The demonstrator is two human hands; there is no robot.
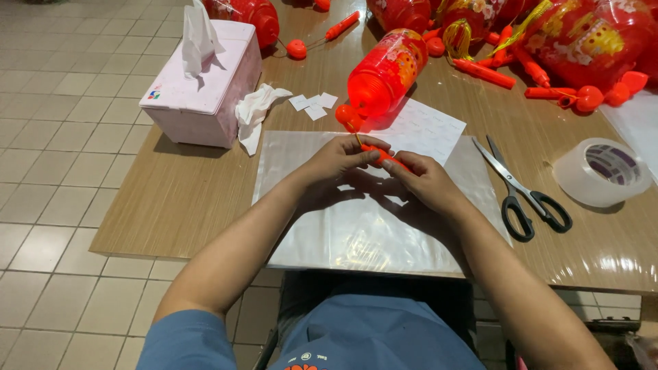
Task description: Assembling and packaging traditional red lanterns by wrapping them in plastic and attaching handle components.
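Frame centre: left hand [340, 159] and right hand [426, 179] both pinching orange stick [384, 156], axis slanting upper-left to lower-right

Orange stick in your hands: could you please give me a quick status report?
Left hand and right hand both pinching the orange stick above the plastic sheet. Red lantern lying just beyond. Scissors and tape roll off right, clear of hands.

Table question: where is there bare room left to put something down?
Bare wood shows on the table left of the clear plastic sheet, below the tissue box. Another free strip lies between the scissors and tape roll, toward the near edge. The far right is crowded with red lanterns and orange sticks. Both hands, left hand and right hand, occupy the sheet's middle.
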